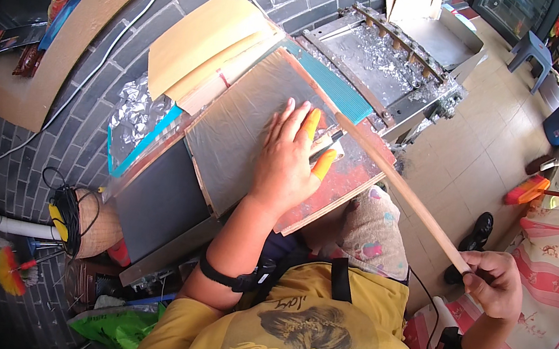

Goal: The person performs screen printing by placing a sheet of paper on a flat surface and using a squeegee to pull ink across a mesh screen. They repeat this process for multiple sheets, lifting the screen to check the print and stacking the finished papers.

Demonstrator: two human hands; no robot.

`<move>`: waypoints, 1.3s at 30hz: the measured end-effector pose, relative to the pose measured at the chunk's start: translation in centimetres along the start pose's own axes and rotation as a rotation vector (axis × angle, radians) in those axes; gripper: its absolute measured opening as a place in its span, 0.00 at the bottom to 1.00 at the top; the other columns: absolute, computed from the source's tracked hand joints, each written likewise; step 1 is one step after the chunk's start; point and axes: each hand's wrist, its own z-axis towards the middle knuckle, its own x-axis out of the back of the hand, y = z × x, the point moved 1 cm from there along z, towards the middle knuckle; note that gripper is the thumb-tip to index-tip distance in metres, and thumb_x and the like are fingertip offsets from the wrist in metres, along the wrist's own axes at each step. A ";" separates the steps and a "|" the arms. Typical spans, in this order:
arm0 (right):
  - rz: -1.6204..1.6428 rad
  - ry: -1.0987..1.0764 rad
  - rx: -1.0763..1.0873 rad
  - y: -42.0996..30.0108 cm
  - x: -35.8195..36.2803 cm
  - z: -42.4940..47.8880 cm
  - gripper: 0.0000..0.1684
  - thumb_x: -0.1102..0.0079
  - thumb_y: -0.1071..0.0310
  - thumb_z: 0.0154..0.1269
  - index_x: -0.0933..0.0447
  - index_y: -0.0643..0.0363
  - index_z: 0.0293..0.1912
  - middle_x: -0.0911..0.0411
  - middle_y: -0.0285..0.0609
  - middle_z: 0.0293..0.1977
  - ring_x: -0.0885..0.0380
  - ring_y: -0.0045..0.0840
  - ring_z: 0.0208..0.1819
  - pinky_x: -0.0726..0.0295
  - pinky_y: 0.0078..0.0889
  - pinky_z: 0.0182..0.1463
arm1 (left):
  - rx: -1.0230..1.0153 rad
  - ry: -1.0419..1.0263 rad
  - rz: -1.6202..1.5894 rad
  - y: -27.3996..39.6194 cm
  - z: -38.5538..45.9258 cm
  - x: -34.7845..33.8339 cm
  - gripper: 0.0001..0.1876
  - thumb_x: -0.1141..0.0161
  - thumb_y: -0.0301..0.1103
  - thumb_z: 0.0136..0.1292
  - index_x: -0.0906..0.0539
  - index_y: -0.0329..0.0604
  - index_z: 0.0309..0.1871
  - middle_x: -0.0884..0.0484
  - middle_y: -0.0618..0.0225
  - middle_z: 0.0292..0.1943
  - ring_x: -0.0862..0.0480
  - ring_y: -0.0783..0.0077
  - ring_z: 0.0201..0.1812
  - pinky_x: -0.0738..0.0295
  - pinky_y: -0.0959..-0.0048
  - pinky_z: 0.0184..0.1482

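My left hand [287, 157] lies flat, palm down, on a grey film-like sheet [243, 127] over a board on the workbench. Orange finger cots cover its thumb and index finger. Between those two fingers sits a small tool with a dark end [330, 141], partly hidden; no grip on it shows. My right hand [495, 285], out at the right, pinches the near end of a long, thin wooden strip [413, 205]. The strip slants up across the red-stained wooden board [332, 195] and along the far edge of the grey sheet.
Yellow-brown paper sheets [206, 48] and crumpled silver foil in a blue-edged tray [139, 111] are beside the brick wall. Beyond a teal ribbed panel [331, 83] stands a metal frame littered with foil scraps [380, 55]. A blue stool [532, 54] stands on the tiled floor.
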 end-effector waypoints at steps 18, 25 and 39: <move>0.179 0.158 -0.101 0.3 -1.9 3.3 0.10 0.39 0.75 0.62 0.21 0.67 0.43 0.29 0.28 0.22 0.34 0.09 0.20 0.38 0.14 0.21 | 0.045 -0.031 -0.156 -1.1 -2.6 1.6 0.42 0.36 0.42 0.61 0.46 0.31 0.71 0.33 0.38 0.64 0.36 0.39 0.68 0.47 0.49 0.71; -0.022 0.168 0.299 -0.3 -5.0 12.9 0.05 0.41 0.73 0.65 0.24 0.65 0.36 0.27 0.32 0.22 0.30 0.13 0.23 0.32 0.20 0.25 | 0.100 0.129 -0.257 -1.9 -4.4 3.2 0.40 0.34 0.37 0.59 0.43 0.32 0.69 0.33 0.38 0.63 0.33 0.40 0.65 0.40 0.52 0.68; -0.592 0.208 0.628 -4.5 -12.3 23.6 0.07 0.47 0.72 0.64 0.33 0.67 0.35 0.24 0.63 0.29 0.25 0.58 0.36 0.27 0.52 0.40 | 0.896 0.163 -0.335 -9.4 -13.4 6.5 0.37 0.35 0.40 0.60 0.37 0.26 0.66 0.15 0.55 0.43 0.15 0.66 0.41 0.22 0.69 0.44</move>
